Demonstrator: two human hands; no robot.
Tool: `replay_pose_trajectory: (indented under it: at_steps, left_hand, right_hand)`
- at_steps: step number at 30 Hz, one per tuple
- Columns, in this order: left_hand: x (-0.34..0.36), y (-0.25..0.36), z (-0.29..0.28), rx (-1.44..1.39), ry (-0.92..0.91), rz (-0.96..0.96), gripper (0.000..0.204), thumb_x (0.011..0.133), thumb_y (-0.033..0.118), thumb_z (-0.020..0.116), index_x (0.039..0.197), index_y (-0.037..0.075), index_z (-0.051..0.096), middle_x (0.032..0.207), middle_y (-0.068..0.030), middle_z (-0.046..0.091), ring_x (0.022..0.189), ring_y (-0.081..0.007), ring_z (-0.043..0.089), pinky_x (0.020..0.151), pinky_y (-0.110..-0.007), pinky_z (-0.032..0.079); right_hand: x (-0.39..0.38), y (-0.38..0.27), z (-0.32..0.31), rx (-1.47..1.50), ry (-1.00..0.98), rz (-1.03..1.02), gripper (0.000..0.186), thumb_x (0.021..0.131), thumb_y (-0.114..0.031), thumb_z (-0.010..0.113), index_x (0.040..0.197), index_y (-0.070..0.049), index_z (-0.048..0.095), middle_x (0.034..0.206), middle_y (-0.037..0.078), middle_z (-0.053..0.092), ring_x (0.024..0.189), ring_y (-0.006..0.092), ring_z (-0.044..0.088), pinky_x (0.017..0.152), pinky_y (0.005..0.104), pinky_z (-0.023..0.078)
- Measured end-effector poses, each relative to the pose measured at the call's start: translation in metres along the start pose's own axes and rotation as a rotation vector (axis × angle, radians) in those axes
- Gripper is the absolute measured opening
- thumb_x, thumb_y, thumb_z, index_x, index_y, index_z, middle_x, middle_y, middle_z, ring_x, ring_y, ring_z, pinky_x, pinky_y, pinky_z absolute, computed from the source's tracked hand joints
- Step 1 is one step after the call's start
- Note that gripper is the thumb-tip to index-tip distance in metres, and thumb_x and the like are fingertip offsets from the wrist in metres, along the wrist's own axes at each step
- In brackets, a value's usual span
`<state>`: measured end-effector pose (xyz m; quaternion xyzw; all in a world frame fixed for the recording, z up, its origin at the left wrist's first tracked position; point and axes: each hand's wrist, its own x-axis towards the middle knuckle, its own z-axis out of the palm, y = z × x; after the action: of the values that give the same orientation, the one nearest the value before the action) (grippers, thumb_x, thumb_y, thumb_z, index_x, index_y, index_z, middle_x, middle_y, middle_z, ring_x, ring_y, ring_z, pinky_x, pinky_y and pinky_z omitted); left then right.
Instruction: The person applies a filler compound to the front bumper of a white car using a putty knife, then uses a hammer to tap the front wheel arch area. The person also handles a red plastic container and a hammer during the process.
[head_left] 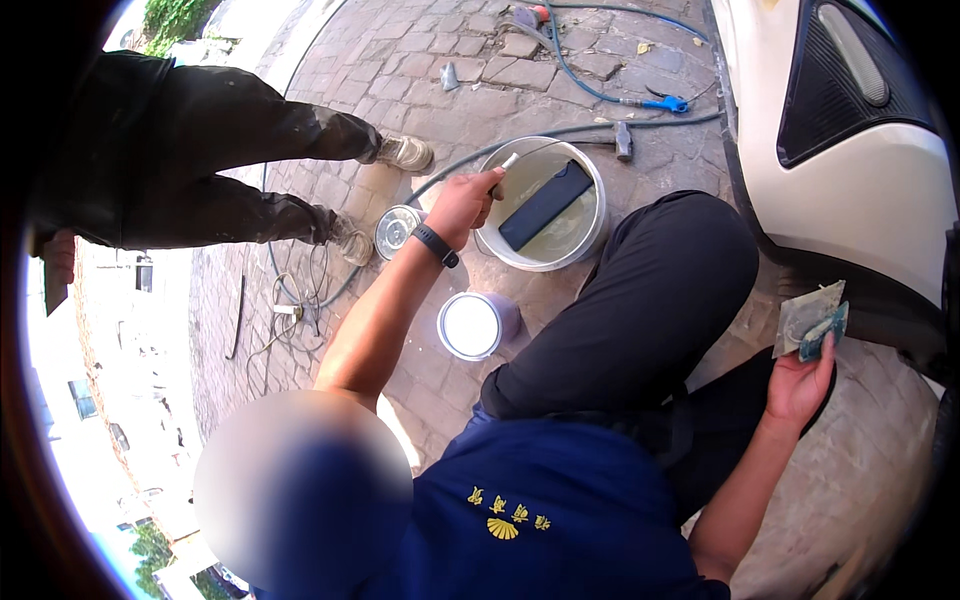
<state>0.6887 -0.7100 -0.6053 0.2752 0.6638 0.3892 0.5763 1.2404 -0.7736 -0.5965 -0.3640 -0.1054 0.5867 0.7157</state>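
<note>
My left hand point(468, 205), with a black watch at the wrist, is closed at the left rim of a white bucket point(600, 225). Its fingers hold what looks like the bucket's wire handle, whose white grip point(510, 160) shows past the fingertips. Murky liquid fills part of the bucket, and a black rectangular block point(545, 205) lies slanted in it. Out to the right, my right hand point(800, 385) grips a flat, smeared, greyish scraper plate point(805, 315) together with a green piece point(825, 330). That hand is beside the lower edge of a white vehicle point(850, 210).
A white-topped tub point(470, 327) and a smaller clear-lidded tub point(397, 230) stand left of the bucket. A hammer point(623, 141) and blue hose point(575, 75) lie beyond it. Cables point(300, 300) lie on the paving at left, near another person's boots point(402, 153).
</note>
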Motion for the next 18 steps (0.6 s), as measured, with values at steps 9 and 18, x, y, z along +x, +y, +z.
replay_pose_trajectory:
  at_steps: [9,18]
  left_hand:
    - [-0.086,-0.043,-0.078,-0.016,0.277,-0.063,0.039,0.102,0.039,0.063,0.083,0.006,0.06,0.053,0.0098,0.029,0.043,-0.0061,0.022,0.045,-0.028,0.016]
    - [-0.164,-0.101,-0.181,-0.402,0.659,-0.135,0.033,0.097,0.043,0.067,0.08,0.016,0.056,0.052,0.0115,0.026,0.042,-0.0074,0.021,0.045,-0.029,0.017]
  right_hand:
    - [0.03,0.012,-0.012,-0.023,-0.042,0.101,0.044,0.104,-0.019,0.064,0.143,0.0,0.055,0.142,0.011,0.063,0.128,0.0228,0.061,0.11,0.0389,0.049]
    - [0.039,0.026,0.0,-0.055,-0.016,0.135,0.043,0.104,-0.019,0.065,0.141,0.001,0.057,0.14,0.011,0.064,0.127,0.0231,0.062,0.108,0.0386,0.051]
